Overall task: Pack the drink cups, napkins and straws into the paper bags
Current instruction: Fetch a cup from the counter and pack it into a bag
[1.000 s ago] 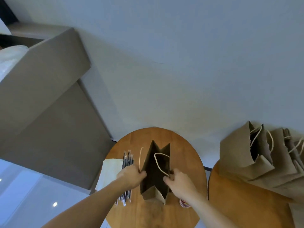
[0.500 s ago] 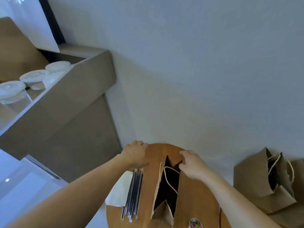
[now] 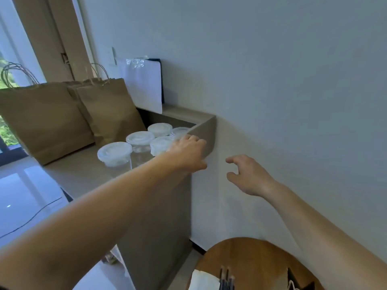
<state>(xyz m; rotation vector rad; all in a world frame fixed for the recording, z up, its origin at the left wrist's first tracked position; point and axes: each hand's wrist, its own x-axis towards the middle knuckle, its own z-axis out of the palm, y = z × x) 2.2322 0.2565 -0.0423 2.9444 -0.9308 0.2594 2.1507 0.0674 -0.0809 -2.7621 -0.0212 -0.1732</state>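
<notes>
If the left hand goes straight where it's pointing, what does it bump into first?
Probably the clear lidded cup on the counter, right by the fingertips of the left hand. Depth is hard to judge, so it may already touch it.

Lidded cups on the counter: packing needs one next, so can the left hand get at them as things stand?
Probably yes: the open left hand is right by the nearest lidded cup, with nothing between them.

five clear lidded cups (image 3: 140, 139) stand clustered on the counter (image 3: 79, 174) beside two upright brown paper bags (image 3: 109, 114).
</notes>
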